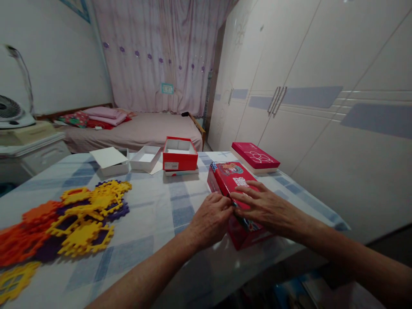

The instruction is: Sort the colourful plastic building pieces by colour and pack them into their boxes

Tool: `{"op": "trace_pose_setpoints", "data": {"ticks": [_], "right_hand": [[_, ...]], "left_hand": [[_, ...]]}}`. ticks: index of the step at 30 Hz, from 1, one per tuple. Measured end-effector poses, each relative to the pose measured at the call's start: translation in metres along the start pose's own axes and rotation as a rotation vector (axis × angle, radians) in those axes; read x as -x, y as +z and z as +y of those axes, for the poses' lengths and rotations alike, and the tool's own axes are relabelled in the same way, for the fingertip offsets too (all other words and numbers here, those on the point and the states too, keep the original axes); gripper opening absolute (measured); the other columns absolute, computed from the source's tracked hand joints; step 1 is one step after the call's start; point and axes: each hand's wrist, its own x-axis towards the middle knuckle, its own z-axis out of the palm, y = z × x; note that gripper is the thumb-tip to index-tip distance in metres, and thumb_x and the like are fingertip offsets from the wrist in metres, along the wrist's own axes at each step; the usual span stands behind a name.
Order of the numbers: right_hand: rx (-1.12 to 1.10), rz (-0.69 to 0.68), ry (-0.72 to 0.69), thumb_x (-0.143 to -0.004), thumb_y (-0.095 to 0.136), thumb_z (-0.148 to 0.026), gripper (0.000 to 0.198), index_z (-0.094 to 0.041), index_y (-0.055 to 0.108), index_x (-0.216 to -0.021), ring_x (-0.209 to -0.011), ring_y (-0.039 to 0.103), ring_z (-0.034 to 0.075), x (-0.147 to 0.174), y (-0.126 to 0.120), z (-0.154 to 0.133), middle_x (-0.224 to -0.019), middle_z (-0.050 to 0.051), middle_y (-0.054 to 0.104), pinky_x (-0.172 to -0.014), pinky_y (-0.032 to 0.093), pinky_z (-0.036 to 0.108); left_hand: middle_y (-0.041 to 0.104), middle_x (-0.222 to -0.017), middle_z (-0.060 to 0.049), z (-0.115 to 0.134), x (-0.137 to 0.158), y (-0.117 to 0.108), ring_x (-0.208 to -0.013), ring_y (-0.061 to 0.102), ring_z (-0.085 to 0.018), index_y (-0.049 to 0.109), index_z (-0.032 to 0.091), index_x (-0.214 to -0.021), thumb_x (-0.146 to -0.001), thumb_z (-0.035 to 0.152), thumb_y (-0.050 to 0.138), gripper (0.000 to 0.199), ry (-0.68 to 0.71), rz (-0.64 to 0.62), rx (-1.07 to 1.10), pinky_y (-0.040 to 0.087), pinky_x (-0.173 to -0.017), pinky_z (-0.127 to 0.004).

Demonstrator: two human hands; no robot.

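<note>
A red printed cardboard box (222, 180) lies near the right front edge of the table, with white lettering and a colourful picture on its top. My left hand (214, 214) has its fingers curled against the left edge of the box top; the fingertips are partly hidden. Across the top rests my right hand (267, 208), its fingers spread and laid on the printed face. Both hands touch the box, and its near end shows beneath them.
Yellow (82, 236), orange (24, 236) and purple plastic notched pieces lie in a pile at left. Along the far side stand an open red box (180, 162), a white tray-like box (145, 159), a white box with a tilted lid (109, 157) and a flat magenta box (255, 155).
</note>
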Motion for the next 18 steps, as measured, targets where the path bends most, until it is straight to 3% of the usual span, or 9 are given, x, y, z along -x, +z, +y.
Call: {"op": "trace_pose_setpoints", "data": {"ticks": [5, 8, 13, 15, 18], "right_hand": [[-0.033, -0.04, 0.016, -0.088, 0.058, -0.02, 0.03, -0.027, 0.059, -0.117, -0.122, 0.048, 0.023, 0.007, -0.004, 0.003, -0.137, 0.006, 0.052, -0.103, 0.037, 0.047], [-0.066, -0.082, 0.021, -0.088, 0.058, -0.019, 0.037, -0.03, 0.055, -0.124, -0.123, 0.048, 0.023, 0.007, 0.001, -0.001, -0.139, 0.006, 0.051, -0.1, 0.04, 0.046], [-0.075, -0.112, -0.053, -0.092, 0.053, -0.019, 0.019, -0.024, 0.061, -0.109, -0.116, 0.053, 0.021, -0.004, -0.001, 0.001, -0.128, 0.008, 0.058, -0.1, 0.04, 0.046], [-0.068, -0.06, -0.039, -0.093, 0.05, -0.018, 0.022, -0.025, 0.061, -0.11, -0.115, 0.054, 0.02, -0.001, -0.014, 0.013, -0.129, 0.007, 0.057, -0.099, 0.042, 0.043], [0.023, 0.089, 0.141, -0.092, 0.046, -0.015, 0.029, -0.026, 0.06, -0.116, -0.115, 0.055, 0.021, 0.027, -0.039, 0.045, -0.134, 0.006, 0.055, -0.095, 0.044, 0.04]], "left_hand": [[0.061, -0.099, -0.005, 0.003, -0.003, -0.002, -0.096, 0.051, -0.021, 0.062, 0.02, -0.097, -0.087, 0.024, 0.053, 0.015, -0.039, -0.017, -0.002, 0.031, -0.105, -0.046], [0.061, -0.099, -0.006, 0.002, -0.002, -0.002, -0.096, 0.051, -0.021, 0.062, 0.019, -0.097, -0.087, 0.021, 0.051, 0.016, -0.052, -0.035, 0.009, 0.033, -0.102, -0.044], [0.062, -0.104, -0.009, 0.002, -0.005, -0.006, -0.097, 0.052, -0.024, 0.062, 0.017, -0.096, -0.086, 0.027, 0.052, 0.017, -0.07, -0.096, 0.041, 0.041, -0.09, -0.042], [0.062, -0.106, -0.008, 0.002, -0.004, -0.01, -0.099, 0.052, -0.025, 0.06, 0.018, -0.096, -0.082, 0.03, 0.058, 0.018, -0.06, -0.123, 0.037, 0.041, -0.09, -0.042], [0.062, -0.103, -0.006, -0.001, 0.002, -0.013, -0.1, 0.051, -0.024, 0.058, 0.02, -0.095, -0.076, 0.03, 0.065, 0.023, -0.063, -0.17, 0.021, 0.039, -0.093, -0.042]]}}
